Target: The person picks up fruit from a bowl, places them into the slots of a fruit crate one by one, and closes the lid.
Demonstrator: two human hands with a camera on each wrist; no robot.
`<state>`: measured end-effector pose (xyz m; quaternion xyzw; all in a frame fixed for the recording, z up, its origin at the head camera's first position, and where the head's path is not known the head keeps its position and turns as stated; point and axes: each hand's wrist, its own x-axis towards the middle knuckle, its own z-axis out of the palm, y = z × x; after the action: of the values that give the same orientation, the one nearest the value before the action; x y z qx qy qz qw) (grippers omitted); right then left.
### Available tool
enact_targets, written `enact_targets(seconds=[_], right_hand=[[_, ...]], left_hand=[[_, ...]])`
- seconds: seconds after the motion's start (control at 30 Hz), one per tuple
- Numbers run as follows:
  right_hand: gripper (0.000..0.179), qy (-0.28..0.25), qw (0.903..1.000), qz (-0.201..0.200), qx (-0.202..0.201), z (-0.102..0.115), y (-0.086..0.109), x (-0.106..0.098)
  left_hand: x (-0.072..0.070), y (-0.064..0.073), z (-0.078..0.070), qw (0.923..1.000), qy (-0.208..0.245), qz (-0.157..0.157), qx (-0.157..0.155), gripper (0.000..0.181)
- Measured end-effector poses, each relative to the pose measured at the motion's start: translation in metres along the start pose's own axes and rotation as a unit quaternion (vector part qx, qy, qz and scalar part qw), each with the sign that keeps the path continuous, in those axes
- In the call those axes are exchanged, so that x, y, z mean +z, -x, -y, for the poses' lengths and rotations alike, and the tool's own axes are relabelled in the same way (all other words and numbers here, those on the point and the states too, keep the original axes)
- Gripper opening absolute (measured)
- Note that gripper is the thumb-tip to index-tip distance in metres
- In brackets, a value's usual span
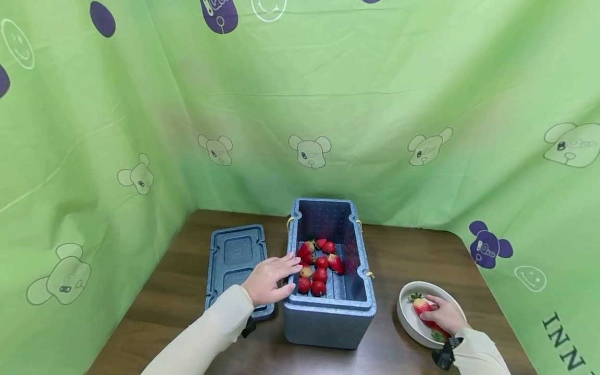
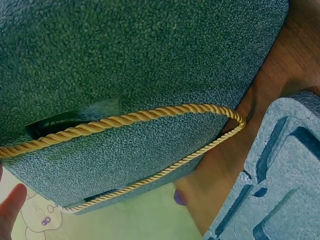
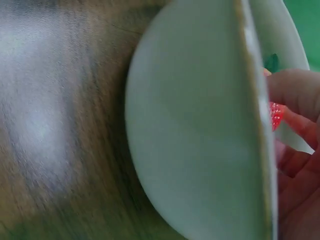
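A blue-grey foam box (image 1: 330, 325) stands uncovered in the middle of the table, with several red strawberries (image 1: 321, 275) on its floor toward the left. My left hand (image 1: 272, 280) rests on the box's left rim, its fingers extended over the edge. To the right, my right hand (image 1: 442, 314) reaches into a white bowl (image 1: 407, 325) and pinches a strawberry (image 1: 421, 306) between thumb and fingers. Another strawberry lies in the bowl, partly under that hand. In the right wrist view the bowl's wall covers much of the pinched strawberry (image 3: 276, 116).
The box's blue-grey lid (image 1: 238, 252) lies flat on the wooden table (image 1: 154, 312) left of the box. Yellow rope (image 2: 150, 115) handles hang on the box's sides. A green printed cloth (image 1: 365, 94) encloses the back and sides.
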<state>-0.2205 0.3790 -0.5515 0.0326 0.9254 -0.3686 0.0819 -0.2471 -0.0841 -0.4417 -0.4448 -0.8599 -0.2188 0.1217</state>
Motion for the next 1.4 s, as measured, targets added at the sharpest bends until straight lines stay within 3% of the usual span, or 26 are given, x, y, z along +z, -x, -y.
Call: enact_targets(seconds=[0.2,0.4,0.73,1.03,1.23,1.4], right_hand=[[0.060,0.027,0.9992,-0.021,-0.021,-0.003,-0.005,0.012],[0.054,0.016,0.9984,-0.021,-0.050,-0.002,-0.007,0.022],[0.053,0.000,0.9989,-0.024,-0.041,0.006,0.000,0.021],[0.053,-0.039,0.9975,-0.042,-0.041,0.025,0.002,0.006],[0.053,0.014,0.9952,-0.077,-0.058,0.040,0.001,-0.011],[0.053,0.030,0.9857,-0.130,-0.103,0.058,-0.001,-0.027]], left_hand=[[-0.001,0.000,-0.002,1.0000,0.002,0.000,-0.004,0.043],[0.000,0.000,-0.001,1.0000,0.000,0.002,-0.007,0.043],[0.001,0.001,0.000,1.0000,-0.002,-0.003,0.001,0.042],[0.000,0.000,0.001,1.0000,0.001,-0.007,0.006,0.042],[0.000,0.000,0.000,1.0000,0.008,0.000,-0.003,0.042],[0.000,0.000,-0.001,0.9999,0.014,-0.001,-0.007,0.042]])
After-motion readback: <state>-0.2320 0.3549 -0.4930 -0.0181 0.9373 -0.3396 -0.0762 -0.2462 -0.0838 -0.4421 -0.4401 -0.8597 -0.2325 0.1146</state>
